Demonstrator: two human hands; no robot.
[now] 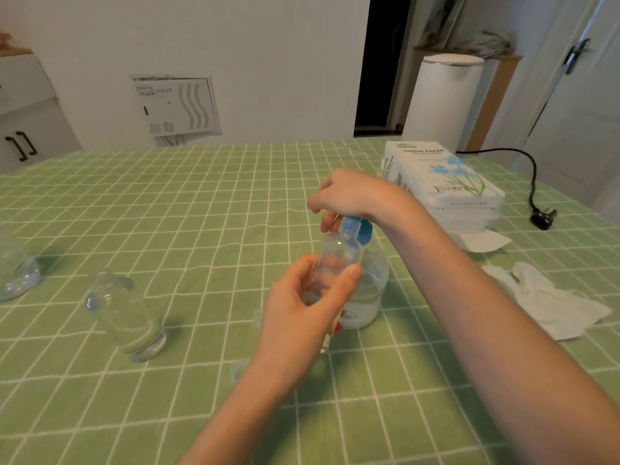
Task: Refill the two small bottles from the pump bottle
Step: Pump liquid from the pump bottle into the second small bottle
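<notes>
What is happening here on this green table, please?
A person is refilling a small clear plastic bottle from a clear pump bottle with a blue pump head. The left hand holds the small bottle up to the pump, and the right hand rests on top of the blue pump. A second small clear bottle stands apart on the green checked tablecloth, to the left. A white tissue paper pack lies behind.

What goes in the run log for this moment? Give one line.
step: pumping | left hand: holds small bottle at nozzle | right hand: on blue pump head | second small bottle: on tablecloth
</notes>
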